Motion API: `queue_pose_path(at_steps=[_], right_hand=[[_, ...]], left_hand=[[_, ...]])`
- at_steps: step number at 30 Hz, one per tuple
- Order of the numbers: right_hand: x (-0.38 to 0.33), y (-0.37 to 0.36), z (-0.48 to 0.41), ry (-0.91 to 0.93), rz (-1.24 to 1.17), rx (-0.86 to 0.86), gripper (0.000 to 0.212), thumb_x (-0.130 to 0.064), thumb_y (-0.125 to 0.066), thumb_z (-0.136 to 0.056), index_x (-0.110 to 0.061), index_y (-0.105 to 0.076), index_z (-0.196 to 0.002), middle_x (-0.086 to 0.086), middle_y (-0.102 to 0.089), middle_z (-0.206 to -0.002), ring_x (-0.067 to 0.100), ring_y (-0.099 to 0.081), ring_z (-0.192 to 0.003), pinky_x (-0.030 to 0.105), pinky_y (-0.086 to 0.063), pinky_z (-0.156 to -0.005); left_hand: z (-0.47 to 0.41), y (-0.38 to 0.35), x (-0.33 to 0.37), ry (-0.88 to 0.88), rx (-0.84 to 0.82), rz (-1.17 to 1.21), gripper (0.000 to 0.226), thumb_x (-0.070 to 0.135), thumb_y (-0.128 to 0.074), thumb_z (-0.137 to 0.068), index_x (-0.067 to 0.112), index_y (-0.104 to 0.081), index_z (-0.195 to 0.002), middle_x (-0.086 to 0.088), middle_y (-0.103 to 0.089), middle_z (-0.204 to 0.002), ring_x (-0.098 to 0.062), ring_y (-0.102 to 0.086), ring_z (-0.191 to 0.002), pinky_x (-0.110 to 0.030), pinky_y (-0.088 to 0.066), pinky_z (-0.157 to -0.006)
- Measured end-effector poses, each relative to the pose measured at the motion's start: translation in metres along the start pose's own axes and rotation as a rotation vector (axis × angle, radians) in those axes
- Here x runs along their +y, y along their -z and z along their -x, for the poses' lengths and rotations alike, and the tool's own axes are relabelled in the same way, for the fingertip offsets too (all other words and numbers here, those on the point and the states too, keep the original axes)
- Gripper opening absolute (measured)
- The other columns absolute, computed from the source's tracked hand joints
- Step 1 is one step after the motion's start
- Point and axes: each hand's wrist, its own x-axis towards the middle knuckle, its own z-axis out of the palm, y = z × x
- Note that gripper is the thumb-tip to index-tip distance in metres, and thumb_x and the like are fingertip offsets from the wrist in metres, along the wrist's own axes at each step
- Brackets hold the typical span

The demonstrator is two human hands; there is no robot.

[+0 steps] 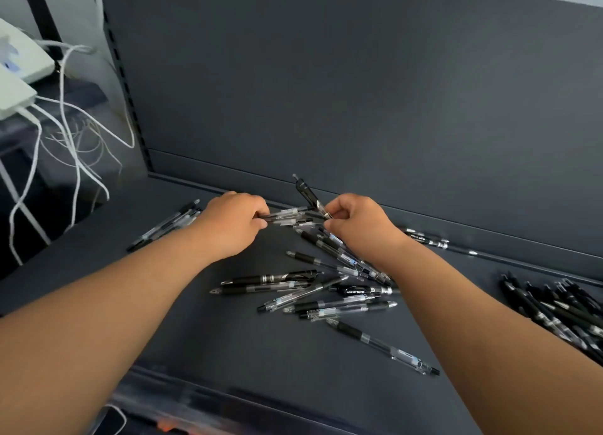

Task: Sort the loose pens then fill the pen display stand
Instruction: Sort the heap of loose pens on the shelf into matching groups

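On the dark grey metal shelf (pixel 208 346), the left hand (pixel 233 222) had its fingers curled round a small bundle of clear-barrelled pens (pixel 290 215). Just beside it, the right hand (pixel 359 225) pinched one black click pen (pixel 306 193), tilted upward. Loose black-and-clear pens (pixel 326 291) lay scattered under both wrists, with a heap of black pens (pixel 554 310) at the far right.

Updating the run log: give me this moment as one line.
left hand: grips clear pens | right hand: pinches black pen, tilted up | loose pens: scattered on shelf | display stand: not in view
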Motion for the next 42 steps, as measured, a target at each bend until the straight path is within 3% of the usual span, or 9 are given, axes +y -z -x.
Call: queue_pose_path(at_steps=[8, 12, 14, 20, 24, 29, 36, 42], right_hand=[[-0.005, -0.005, 0.003, 0.015, 0.022, -0.01, 0.013, -0.012, -0.062, -0.089, -0.025, -0.059, -0.088, -0.005, -0.06, -0.081, 0.011, -0.057, -0.073, 0.019, -0.044, -0.061], [-0.007, -0.01, 0.003, 0.019, 0.015, -0.026, 0.008, -0.014, -0.063, -0.089, -0.02, -0.062, -0.094, -0.004, -0.06, -0.08, 0.007, -0.054, -0.063, 0.019, -0.041, -0.056], [-0.009, -0.012, 0.003, 0.023, 0.024, -0.027, 0.009, -0.014, -0.064, -0.088, -0.019, -0.063, -0.095, -0.003, -0.06, -0.082, 0.007, -0.053, -0.065, 0.019, -0.041, -0.057], [-0.004, -0.018, 0.007, 0.013, 0.045, -0.048, 0.011, -0.013, -0.064, -0.088, -0.021, -0.06, -0.096, -0.005, -0.056, -0.081, 0.007, -0.051, -0.067, 0.017, -0.039, -0.057], [0.001, -0.02, 0.008, 0.004, 0.058, -0.049, 0.01, -0.014, -0.064, -0.088, -0.022, -0.06, -0.094, -0.005, -0.056, -0.083, 0.007, -0.052, -0.069, 0.018, -0.039, -0.058], [0.006, -0.019, 0.009, -0.014, 0.053, -0.044, 0.012, -0.014, -0.064, -0.088, -0.022, -0.061, -0.096, -0.004, -0.057, -0.086, 0.007, -0.052, -0.07, 0.018, -0.039, -0.059], [0.015, -0.011, 0.012, -0.036, 0.081, -0.021, 0.013, -0.013, -0.064, -0.088, -0.023, -0.06, -0.094, -0.003, -0.058, -0.086, 0.009, -0.051, -0.066, 0.021, -0.04, -0.059], [0.024, 0.001, 0.016, -0.055, 0.114, -0.002, 0.014, -0.012, -0.063, -0.087, -0.02, -0.062, -0.098, -0.001, -0.06, -0.089, 0.016, -0.057, -0.074, 0.025, -0.047, -0.064]], left_hand=[[0.017, 0.02, -0.008, 0.121, 0.132, 0.278, 0.01, 0.021, -0.059, -0.09, 0.024, -0.067, -0.096, 0.008, -0.066, -0.088, -0.013, -0.059, -0.079, -0.027, -0.043, -0.066], [0.022, 0.028, -0.015, 0.181, 0.209, 0.435, 0.009, 0.018, -0.064, -0.088, 0.023, -0.069, -0.093, 0.009, -0.066, -0.083, -0.01, -0.06, -0.079, -0.019, -0.042, -0.07], [0.025, 0.029, -0.021, 0.233, 0.24, 0.478, 0.009, 0.017, -0.066, -0.086, 0.025, -0.07, -0.089, 0.007, -0.068, -0.083, -0.012, -0.062, -0.078, -0.025, -0.046, -0.074], [0.036, 0.026, -0.048, 0.399, 0.215, 0.301, 0.006, 0.021, -0.068, -0.083, 0.025, -0.065, -0.087, 0.008, -0.066, -0.084, -0.016, -0.062, -0.078, -0.03, -0.046, -0.073], [0.042, 0.016, -0.062, 0.447, 0.19, 0.188, 0.018, 0.023, -0.067, -0.084, 0.022, -0.066, -0.102, 0.002, -0.066, -0.1, -0.022, -0.061, -0.092, -0.031, -0.046, -0.079], [0.047, 0.004, -0.066, 0.404, 0.176, 0.042, 0.032, 0.028, -0.07, -0.082, 0.021, -0.064, -0.113, -0.003, -0.064, -0.11, -0.026, -0.058, -0.103, -0.034, -0.046, -0.082], [0.049, 0.001, -0.06, 0.368, 0.177, -0.035, 0.026, 0.03, -0.069, -0.083, 0.021, -0.066, -0.107, -0.002, -0.059, -0.103, -0.025, -0.054, -0.1, -0.035, -0.046, -0.08], [0.044, 0.003, -0.044, 0.318, 0.165, -0.119, 0.031, 0.035, -0.067, -0.084, 0.022, -0.064, -0.113, -0.004, -0.056, -0.108, -0.028, -0.046, -0.111, -0.036, -0.04, -0.087]])
